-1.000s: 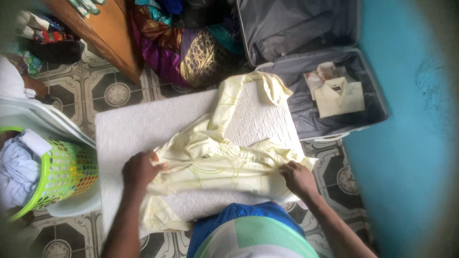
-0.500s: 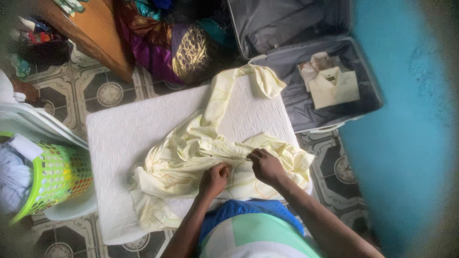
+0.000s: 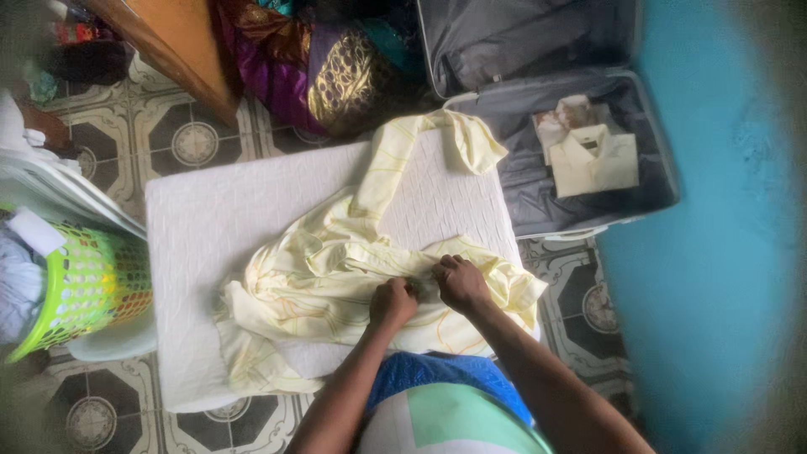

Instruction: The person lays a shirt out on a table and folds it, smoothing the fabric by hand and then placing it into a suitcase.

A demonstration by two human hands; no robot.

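A pale yellow patterned garment point(image 3: 336, 277) lies crumpled across a white padded table point(image 3: 210, 219), one sleeve trailing to the far right corner. My left hand point(image 3: 392, 303) and my right hand point(image 3: 458, 282) sit close together at the middle of the garment's near part, both with fingers closed on the fabric. The knuckles almost touch.
An open grey suitcase point(image 3: 656, 143) stands at the right, holding a folded cream shirt point(image 3: 595, 161). A green laundry basket point(image 3: 80, 286) with clothes is at the left on a white chair. Colourful fabrics point(image 3: 311, 71) and a wooden piece of furniture point(image 3: 176, 50) lie beyond the table. A blue wall is at the right.
One second ago my hands held the garment wide apart at its edges. They have come together at its middle, bunching the fabric, and have since edged slightly further up.
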